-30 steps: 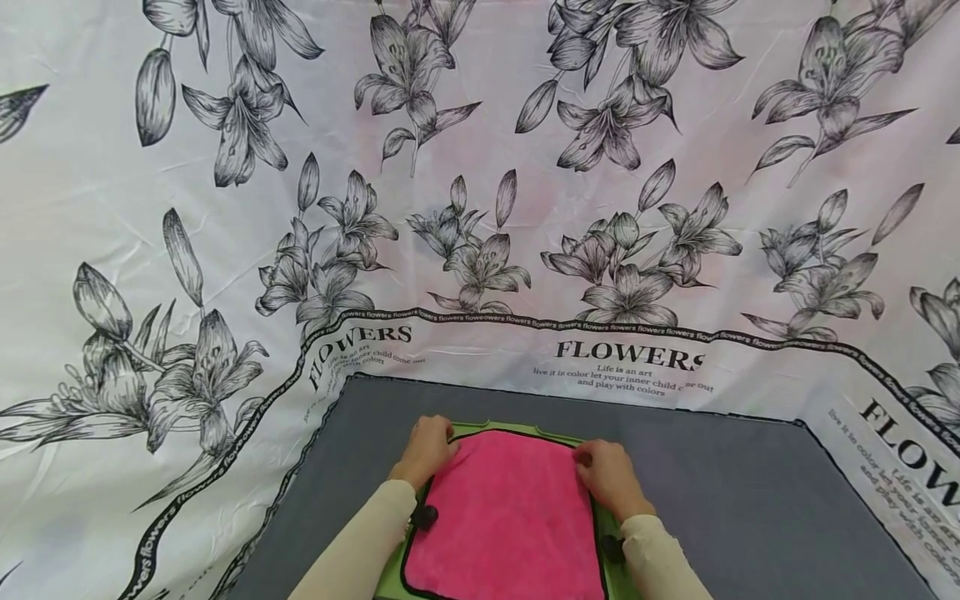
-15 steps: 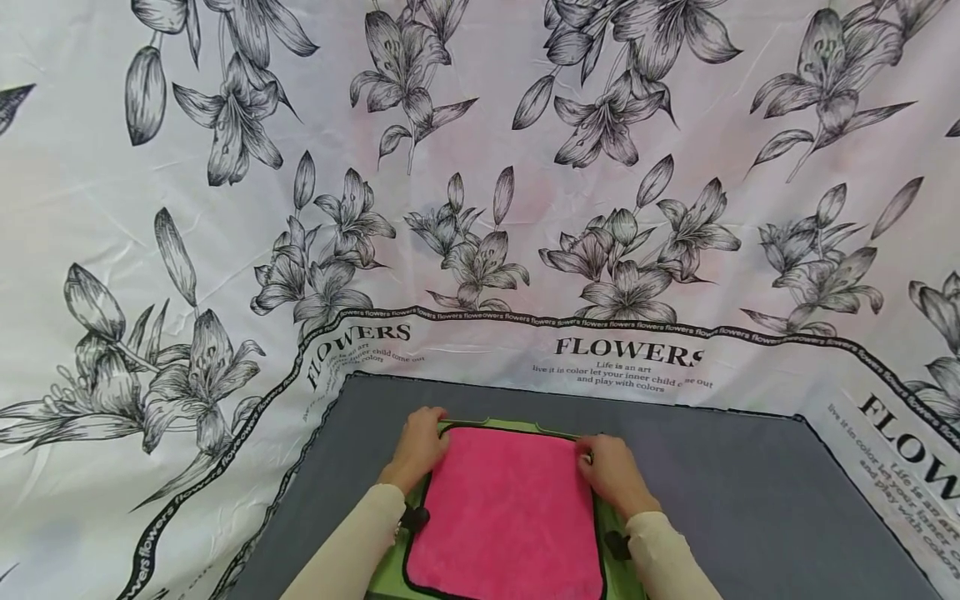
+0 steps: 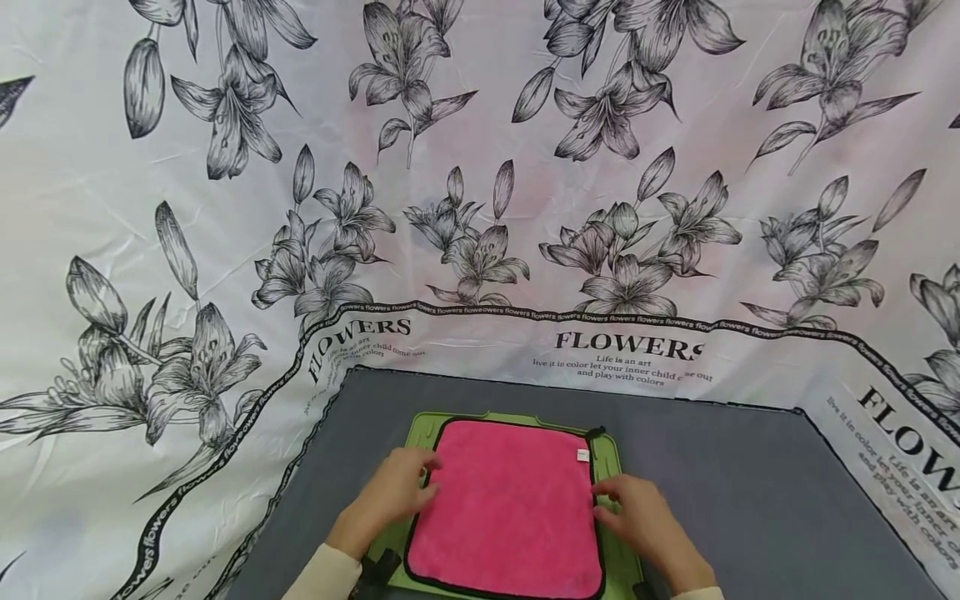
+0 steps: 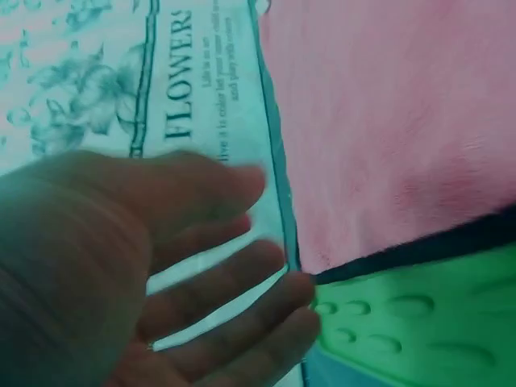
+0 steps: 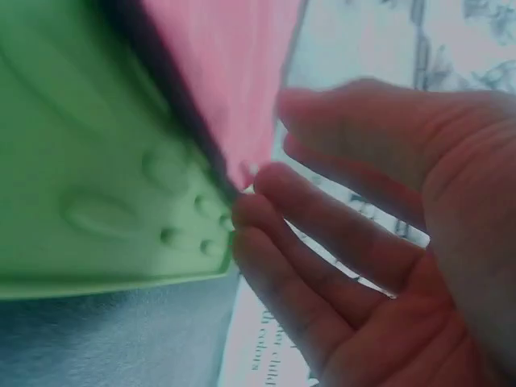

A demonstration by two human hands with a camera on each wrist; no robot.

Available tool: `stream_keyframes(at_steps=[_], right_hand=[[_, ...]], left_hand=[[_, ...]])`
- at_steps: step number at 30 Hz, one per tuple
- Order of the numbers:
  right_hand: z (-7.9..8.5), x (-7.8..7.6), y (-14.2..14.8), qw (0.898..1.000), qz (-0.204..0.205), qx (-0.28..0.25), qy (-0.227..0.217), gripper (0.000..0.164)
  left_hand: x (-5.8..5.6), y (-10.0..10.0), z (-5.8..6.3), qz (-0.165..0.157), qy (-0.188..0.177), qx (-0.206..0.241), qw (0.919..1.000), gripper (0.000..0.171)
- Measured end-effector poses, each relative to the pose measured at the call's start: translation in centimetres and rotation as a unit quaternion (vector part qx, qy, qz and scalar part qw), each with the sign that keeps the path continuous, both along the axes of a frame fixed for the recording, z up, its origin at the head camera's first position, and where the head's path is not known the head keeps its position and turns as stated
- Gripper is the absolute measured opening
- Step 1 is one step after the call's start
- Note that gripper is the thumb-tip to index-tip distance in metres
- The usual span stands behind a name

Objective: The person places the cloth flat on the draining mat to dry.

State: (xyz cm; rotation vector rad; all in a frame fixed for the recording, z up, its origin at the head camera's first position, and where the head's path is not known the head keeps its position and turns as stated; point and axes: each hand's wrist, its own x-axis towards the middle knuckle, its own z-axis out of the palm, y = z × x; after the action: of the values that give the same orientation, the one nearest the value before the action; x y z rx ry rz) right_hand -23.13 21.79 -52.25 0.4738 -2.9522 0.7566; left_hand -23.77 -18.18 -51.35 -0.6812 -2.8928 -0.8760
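A bright pink cloth (image 3: 510, 508) with black edging lies flat on a green board (image 3: 422, 433) with raised bumps. At the cloth's far right corner are a small white tag (image 3: 582, 455) and a black loop (image 3: 596, 432). Beside the left edge of the cloth is my left hand (image 3: 390, 492), its fingers loosely bent with nothing between them. My right hand (image 3: 639, 510) is at the opposite edge, fingers relaxed and holding nothing. Both wrist views show the thumb apart from the fingers. Whether the fingertips touch the cloth, I cannot tell.
Under the board is a grey table top (image 3: 742, 483). A white sheet (image 3: 480, 192) printed with black flowers and lettering hangs behind the table and along both sides.
Both hands have let go of the cloth's far corners and moved back toward me along its sides. The white tag, black loop and the board's far corners are now uncovered.
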Motion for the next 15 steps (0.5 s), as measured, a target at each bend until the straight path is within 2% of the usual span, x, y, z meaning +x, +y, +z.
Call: stream_keyframes(at_steps=[2,3,6,9,10,11,13,15], right_hand=[[0.1,1.5,-0.2,1.0,0.022,-0.006,-0.015,0.016],[0.1,2.2,-0.3,0.999,0.036,-0.009,-0.024,0.015],[-0.3,4.0,-0.7,0.994,0.075,-0.029,-0.074,0.012],[-1.5,5.0,-0.9,0.983,0.076,-0.039,-0.162,0.011],[-2.1,5.2,-1.0,0.98,0.066,-0.035,-0.183,0.012],[-2.7,5.2,-1.0,0.977,0.053,-0.028,-0.203,0.011],[-4.1,5.0,-0.9,0.974,0.034,-0.015,-0.223,0.01],[-5.3,4.8,-0.8,0.976,0.025,-0.007,-0.218,0.009]], left_hand=[[1.2,-0.3,-0.2,-0.033,-0.008,-0.009,0.9994,0.013],[1.8,-0.6,-0.7,-0.055,0.001,-0.016,0.9984,0.009],[3.8,-0.9,-1.5,-0.083,-0.026,-0.017,0.996,0.012],[5.7,-0.9,-2.3,-0.083,-0.063,-0.017,0.9944,0.017],[6.3,-0.8,-2.2,-0.074,-0.077,-0.016,0.9942,0.018],[6.7,-0.8,-2.5,-0.075,-0.07,-0.023,0.9944,0.017],[7.2,-0.8,-3.0,-0.068,-0.068,-0.031,0.9949,0.015],[7.5,-0.8,-3.3,-0.062,-0.056,-0.042,0.9956,0.013]])
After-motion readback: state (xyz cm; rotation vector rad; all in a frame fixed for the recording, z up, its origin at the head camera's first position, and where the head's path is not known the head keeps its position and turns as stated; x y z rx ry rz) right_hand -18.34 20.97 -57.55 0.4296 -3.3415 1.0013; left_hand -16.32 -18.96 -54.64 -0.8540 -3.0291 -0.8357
